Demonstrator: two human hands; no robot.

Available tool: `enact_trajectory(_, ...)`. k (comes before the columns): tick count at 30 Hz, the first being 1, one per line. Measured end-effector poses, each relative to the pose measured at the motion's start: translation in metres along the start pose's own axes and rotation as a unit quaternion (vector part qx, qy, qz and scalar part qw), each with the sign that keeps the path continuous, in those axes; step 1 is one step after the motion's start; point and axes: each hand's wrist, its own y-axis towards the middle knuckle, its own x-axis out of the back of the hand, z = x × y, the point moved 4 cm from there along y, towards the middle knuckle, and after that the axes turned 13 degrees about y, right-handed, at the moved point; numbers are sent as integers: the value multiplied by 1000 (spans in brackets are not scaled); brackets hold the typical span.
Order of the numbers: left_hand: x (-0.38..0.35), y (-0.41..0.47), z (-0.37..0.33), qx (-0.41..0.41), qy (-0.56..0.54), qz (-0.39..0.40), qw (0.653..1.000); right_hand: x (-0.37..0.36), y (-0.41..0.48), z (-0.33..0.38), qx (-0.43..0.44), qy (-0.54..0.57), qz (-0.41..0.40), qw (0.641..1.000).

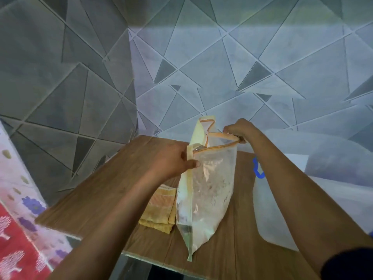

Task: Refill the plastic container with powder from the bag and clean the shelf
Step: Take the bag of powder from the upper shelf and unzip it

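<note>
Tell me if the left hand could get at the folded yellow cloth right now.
Probably yes. The cloth lies on the shelf just below the left hand, nothing covering it. But that hand is gripping the bag and would have to let go first.

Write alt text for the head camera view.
Two hands hold a clear bag of white powder upright on a wooden shelf: the left hand pinches its near top edge, the right hand its far one. A folded yellow cloth lies left, a white plastic container right.
</note>
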Motion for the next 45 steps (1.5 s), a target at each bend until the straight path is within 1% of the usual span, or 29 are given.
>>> enact_trajectory(1, 2, -1, -2, 2, -33, 3, 999, -5, 3, 0, 6, -10, 19, 1000)
enact_trajectory(3, 6, 1, -7, 8, -68, 4, 998, -14, 6, 2, 31, -80, 38, 996)
enact_trajectory(4, 10, 1, -11, 7, -50, -7, 999, -14, 7, 4, 58, -119, 22, 991)
enact_trajectory(6, 17, 2, -12, 19, -4, -30, 999, -2, 6, 6, 89, -157, -49, 982)
enact_trajectory(8, 20, 3, -6, 53, 28, -46, 997, 15, 10, 2, 86, -161, -98, 978)
enact_trajectory(10, 17, -1, 2, 99, 20, -72, 992, 26, 17, -4, 75, -150, -103, 980)
enact_trajectory(13, 6, -9, 1, 142, -50, -126, 981, 24, 23, -1, 66, -125, -67, 988)
enact_trajectory(14, 2, -11, -1, 152, -82, -131, 976, 20, 26, 1, 65, -101, -55, 991)
enact_trajectory(17, -25, -15, -6, 203, -122, -102, 966, 8, 55, 1, 47, 18, -48, 998)
enact_trajectory(19, -40, -21, -7, 231, -146, -130, 953, 2, 72, -1, 21, 78, -34, 996)
enact_trajectory(21, -47, -26, -10, 252, -177, -183, 934, -5, 87, -3, 3, 77, 2, 997)
enact_trajectory(24, -49, -28, -13, 269, -212, -237, 909, -24, 121, -9, -4, 13, 105, 994)
enact_trajectory(27, -53, -23, -12, 258, -241, -255, 900, -51, 182, -30, -3, 48, 176, 983)
enact_trajectory(29, -57, -22, -10, 253, -253, -271, 893, -51, 167, -27, -11, 107, 193, 975)
enact_trajectory(30, -59, -21, -10, 250, -254, -279, 892, -46, 138, -18, -19, 141, 191, 971)
enact_trajectory(32, -61, -20, -11, 245, -248, -297, 889, -45, 128, -13, -17, 221, 170, 960)
enact_trajectory(33, -61, -20, -12, 245, -247, -311, 884, -44, 130, -11, -1, 235, 149, 961)
enact_trajectory(35, -59, -22, -15, 248, -258, -348, 866, -37, 129, -4, 36, 218, 91, 971)
enact_trajectory(37, -54, -22, -20, 252, -274, -385, 844, -28, 125, 4, 71, 153, 35, 985)
enact_trajectory(39, -43, -18, -24, 251, -271, -416, 831, -15, 123, 9, 96, 119, -17, 988)
enact_trajectory(42, -9, -3, -28, 245, -251, -456, 818, 7, 116, 18, 98, 145, -60, 983)
enact_trajectory(45, 45, 15, -32, 201, -213, -507, 811, 37, 111, 32, 110, 180, -80, 974)
